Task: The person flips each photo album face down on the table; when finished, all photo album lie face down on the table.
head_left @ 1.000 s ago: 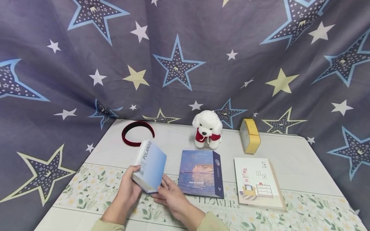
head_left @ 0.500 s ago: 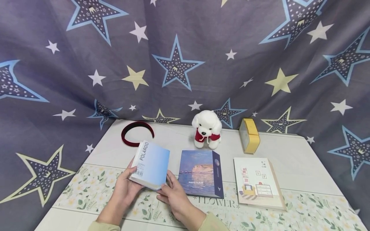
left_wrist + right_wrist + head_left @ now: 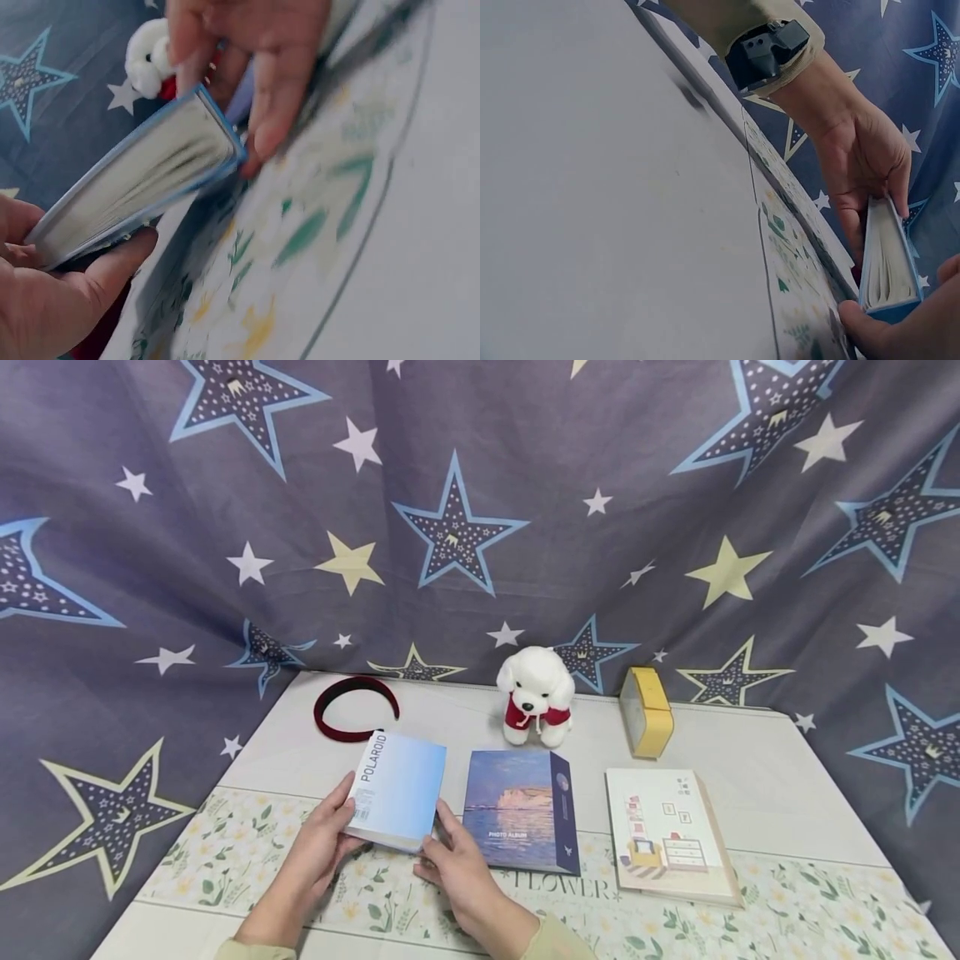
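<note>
A small thick photo album [image 3: 403, 787], white fading to blue with POLAROID on its cover, is held up over the table's left part. My left hand [image 3: 321, 831] grips its left edge, thumb on the cover side. At the album's lower right corner, my right hand [image 3: 461, 860] holds the edge with thumb and fingers; its fingers [image 3: 274, 97] reach the blue corner in the left wrist view. Page edges of the album [image 3: 889, 262] face the right wrist camera. A larger photo album [image 3: 510, 806] with a seaside picture lies just right of the hands.
Behind the held album lies a dark red headband [image 3: 330, 724]. A white plush dog [image 3: 537, 685] in red sits at the back middle, and a yellow box-like object [image 3: 651, 718] stands to its right. An illustrated book [image 3: 667, 835] lies at right. A starry curtain [image 3: 480, 527] hangs behind.
The held album has turned from a steep tilt to a flatter pose, its cover facing up more, and shifted slightly right and lower. Both hands moved with it; other objects stayed put.
</note>
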`<state>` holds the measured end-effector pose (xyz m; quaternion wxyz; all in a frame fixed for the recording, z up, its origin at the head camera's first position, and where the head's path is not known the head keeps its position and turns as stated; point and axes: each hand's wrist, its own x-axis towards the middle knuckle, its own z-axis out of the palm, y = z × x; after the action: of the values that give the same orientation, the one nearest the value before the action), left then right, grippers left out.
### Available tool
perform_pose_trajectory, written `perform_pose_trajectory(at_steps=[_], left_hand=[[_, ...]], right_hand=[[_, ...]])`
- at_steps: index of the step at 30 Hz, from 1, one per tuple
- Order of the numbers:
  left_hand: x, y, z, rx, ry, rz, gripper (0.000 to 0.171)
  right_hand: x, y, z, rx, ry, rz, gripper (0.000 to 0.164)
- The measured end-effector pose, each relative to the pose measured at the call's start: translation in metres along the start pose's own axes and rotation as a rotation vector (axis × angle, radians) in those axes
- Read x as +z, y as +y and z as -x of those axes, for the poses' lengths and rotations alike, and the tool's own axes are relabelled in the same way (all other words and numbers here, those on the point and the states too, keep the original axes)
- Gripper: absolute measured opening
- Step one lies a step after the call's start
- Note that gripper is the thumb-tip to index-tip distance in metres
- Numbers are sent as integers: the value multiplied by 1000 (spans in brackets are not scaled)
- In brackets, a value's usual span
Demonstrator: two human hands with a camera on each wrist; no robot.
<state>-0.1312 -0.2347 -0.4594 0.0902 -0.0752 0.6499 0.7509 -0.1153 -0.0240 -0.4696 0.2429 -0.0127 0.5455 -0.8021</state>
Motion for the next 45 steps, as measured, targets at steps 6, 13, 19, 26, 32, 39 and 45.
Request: perform_pose_trajectory(at_steps=[6,13,19,26,32,39,45], left_hand=[[-2,-1,-2,31,4,-242,53],[0,-3,1,46,40,-410,53],[5,-7,0,7,37,-451,55],[9,-11,-6,-17,65,-514,59],[11,-11,-12,-19,109,-588,65],[12,-9,-13,-26,154,-780,69],[12,0,-7,92,178,-961,69]], right_hand=[[3,-2,3,-43,-3,106,68],[7,-6,7,-62,1,261,69],[9,-8,7,-41,17,302,70],[4,-11,6,-1,12,296,72],[0,-16,8,-39,16,341,70],[-12,-28,22,-132,-69,424,51],[-33,-45,35,-256,-115,504,39]])
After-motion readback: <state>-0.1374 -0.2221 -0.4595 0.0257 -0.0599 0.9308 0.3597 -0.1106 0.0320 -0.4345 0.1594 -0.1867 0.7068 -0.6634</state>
